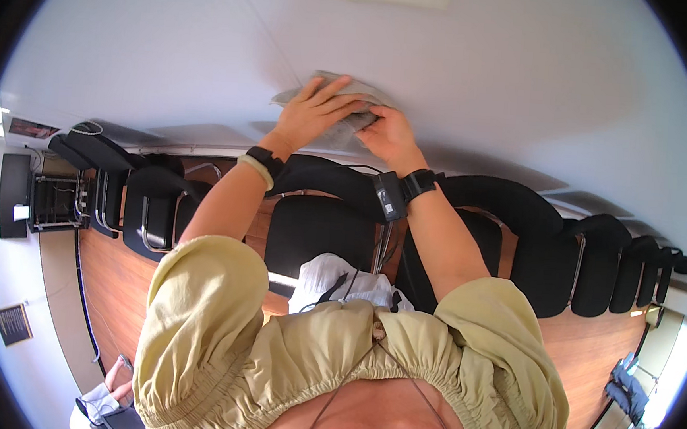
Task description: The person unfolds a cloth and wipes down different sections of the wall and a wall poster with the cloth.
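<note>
The left hand (314, 115) presses the cloth (362, 89) with fingers extended; the right hand (389, 135) pinches its edge, near the white surface (496, 82).

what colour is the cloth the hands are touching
The cloth is grey; the head view, the only one, shows it best.

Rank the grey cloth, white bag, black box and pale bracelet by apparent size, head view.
1. White bag, grey cloth: too alike to rank, cloth partly covered
2. Black box
3. Pale bracelet
</note>
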The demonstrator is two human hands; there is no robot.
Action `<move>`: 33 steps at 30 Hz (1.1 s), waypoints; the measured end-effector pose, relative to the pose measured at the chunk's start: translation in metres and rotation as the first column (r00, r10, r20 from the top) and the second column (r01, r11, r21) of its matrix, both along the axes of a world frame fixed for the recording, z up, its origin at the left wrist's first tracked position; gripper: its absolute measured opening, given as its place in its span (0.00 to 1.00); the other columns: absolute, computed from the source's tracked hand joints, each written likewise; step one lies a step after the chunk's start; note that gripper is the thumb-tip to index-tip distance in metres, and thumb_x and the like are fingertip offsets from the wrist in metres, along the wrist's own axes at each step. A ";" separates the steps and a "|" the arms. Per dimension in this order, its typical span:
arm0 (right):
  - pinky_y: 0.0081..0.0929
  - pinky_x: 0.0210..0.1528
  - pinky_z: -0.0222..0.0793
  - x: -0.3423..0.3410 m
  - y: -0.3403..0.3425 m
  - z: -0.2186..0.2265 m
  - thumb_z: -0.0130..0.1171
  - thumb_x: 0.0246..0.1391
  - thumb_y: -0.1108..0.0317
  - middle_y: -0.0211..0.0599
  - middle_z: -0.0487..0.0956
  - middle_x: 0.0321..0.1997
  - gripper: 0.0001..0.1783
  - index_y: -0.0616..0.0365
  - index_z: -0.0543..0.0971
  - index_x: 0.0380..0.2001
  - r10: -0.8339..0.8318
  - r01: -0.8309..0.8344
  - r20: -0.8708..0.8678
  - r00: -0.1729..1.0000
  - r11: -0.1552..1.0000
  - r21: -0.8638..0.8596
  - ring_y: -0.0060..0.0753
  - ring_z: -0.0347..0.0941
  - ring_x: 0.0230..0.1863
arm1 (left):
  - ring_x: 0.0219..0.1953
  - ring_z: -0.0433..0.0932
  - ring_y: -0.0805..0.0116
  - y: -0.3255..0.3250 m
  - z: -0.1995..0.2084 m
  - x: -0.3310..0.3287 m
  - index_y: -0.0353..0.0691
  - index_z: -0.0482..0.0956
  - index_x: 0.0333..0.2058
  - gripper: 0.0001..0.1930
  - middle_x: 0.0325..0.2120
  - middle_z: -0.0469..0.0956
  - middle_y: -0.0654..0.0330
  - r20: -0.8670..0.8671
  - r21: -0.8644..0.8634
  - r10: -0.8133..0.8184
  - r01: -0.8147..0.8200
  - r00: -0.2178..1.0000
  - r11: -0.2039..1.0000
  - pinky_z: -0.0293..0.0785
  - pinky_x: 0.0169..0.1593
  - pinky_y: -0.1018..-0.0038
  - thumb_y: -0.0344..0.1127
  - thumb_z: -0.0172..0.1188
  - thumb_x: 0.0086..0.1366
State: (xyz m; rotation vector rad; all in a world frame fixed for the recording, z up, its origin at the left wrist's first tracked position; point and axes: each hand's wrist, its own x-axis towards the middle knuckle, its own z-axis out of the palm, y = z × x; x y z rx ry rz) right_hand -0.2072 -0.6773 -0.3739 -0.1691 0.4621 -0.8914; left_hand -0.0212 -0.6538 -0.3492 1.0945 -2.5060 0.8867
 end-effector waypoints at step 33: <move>0.35 0.47 0.68 -0.062 0.027 0.190 0.60 0.50 0.75 0.48 0.76 0.47 0.16 0.61 0.76 0.45 -0.985 -0.197 0.133 0.110 -0.153 -0.968 0.48 0.71 0.48 | 0.65 0.43 0.25 -0.004 0.129 -0.121 0.28 0.62 0.58 0.36 0.61 0.53 0.34 -0.802 -0.268 -0.152 -0.120 0.577 0.956 0.47 0.65 0.44 0.16 0.53 0.44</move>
